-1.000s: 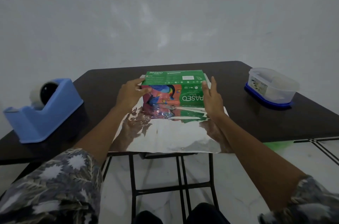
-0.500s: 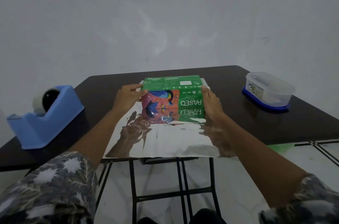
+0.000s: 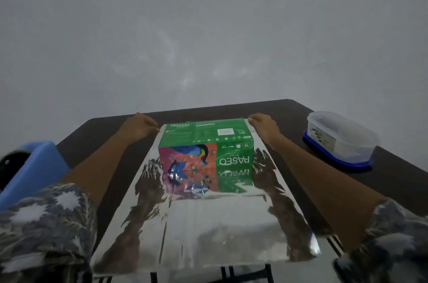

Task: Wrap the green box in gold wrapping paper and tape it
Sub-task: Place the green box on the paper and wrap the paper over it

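- A bare grey wall [image 3: 208, 28] fills the upper half of the view, blotchy and soft. Below it is a dark worktop [image 3: 289, 118] whose near corners are cut off by the person's arms.
- The green Paseo box [image 3: 203, 136] stands on the far half of the wrapping paper [image 3: 208, 231], about midway across the worktop. Its green top faces up and its colourful printed side faces the camera, with the lettering upside down.
- The sheet is mirror-like and looks silvery in this dim light. It reflects the box and both forearms, so the box's bottom edge is hard to pick out. The sheet's near edge overhangs the worktop.
- The left hand [image 3: 139, 125] is at the sheet's far left corner, just beside the box. Its grip is curled tight on the paper's edge, with the fingertips hidden behind the knuckles.
- The right hand [image 3: 264, 126] mirrors it at the far right corner. Its grip is likewise closed on the paper, and its fingers are out of sight.
- A blue tape dispenser [image 3: 34, 171] sits at the far left, cropped by the frame and partly covered by the patterned left sleeve [image 3: 41, 224]. Its tape roll [image 3: 10, 167] is only a dark blur.
- A clear plastic container [image 3: 340, 134] on a blue base stands well apart on the right, and its contents are unreadable.
- The right sleeve [image 3: 389, 243] covers the near right corner.
- Black frame legs [image 3: 223, 274] show under the paper's edge.
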A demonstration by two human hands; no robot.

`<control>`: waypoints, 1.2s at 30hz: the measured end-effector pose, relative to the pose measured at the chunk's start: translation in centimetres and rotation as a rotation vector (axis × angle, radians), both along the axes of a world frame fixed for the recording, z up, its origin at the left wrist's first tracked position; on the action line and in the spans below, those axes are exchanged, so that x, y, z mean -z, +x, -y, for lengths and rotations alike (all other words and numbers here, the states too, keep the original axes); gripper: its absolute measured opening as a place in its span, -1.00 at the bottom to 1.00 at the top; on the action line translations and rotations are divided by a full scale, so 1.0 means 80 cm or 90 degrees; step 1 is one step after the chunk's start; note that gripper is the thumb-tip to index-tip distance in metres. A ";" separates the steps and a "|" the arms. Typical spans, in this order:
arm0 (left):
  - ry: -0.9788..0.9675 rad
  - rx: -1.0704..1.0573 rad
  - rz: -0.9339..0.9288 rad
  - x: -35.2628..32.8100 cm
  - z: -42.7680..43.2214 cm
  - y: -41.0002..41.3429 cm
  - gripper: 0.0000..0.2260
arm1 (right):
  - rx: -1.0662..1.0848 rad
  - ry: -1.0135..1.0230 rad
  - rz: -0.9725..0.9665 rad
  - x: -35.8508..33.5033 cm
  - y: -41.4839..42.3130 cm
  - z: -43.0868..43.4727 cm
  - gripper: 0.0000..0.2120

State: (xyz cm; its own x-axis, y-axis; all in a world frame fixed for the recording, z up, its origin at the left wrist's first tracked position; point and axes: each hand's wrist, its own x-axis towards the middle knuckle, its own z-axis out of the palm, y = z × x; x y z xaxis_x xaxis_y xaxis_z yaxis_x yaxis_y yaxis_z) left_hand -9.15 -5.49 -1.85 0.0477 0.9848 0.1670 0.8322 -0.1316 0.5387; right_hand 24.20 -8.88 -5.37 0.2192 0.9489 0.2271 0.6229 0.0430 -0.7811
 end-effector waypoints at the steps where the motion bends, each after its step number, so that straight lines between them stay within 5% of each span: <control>1: -0.006 0.016 -0.039 0.002 -0.018 0.001 -0.72 | -0.010 -0.006 0.023 0.001 0.000 -0.018 -0.70; 15: -0.141 0.051 -0.236 0.073 -0.193 0.015 -0.32 | -0.004 -0.235 0.401 0.032 0.015 -0.181 -0.29; 17: -0.132 0.049 -0.231 0.075 -0.202 0.010 -0.37 | 0.007 -0.242 0.386 0.032 0.018 -0.192 -0.37; 19: -0.093 0.061 -0.155 0.077 -0.207 0.006 -0.68 | -0.013 -0.247 0.318 0.032 0.019 -0.199 -0.48; 23: -0.026 0.058 0.009 0.065 -0.189 0.013 -0.94 | -0.057 -0.168 0.109 0.028 0.016 -0.198 -0.91; 29: 0.107 0.019 0.128 0.022 -0.147 0.003 -0.97 | -0.017 0.100 -0.066 -0.019 0.026 -0.161 -0.89; 36: 0.185 0.100 0.131 -0.010 -0.045 -0.020 -0.80 | -0.163 0.277 0.001 -0.055 0.025 -0.032 -0.86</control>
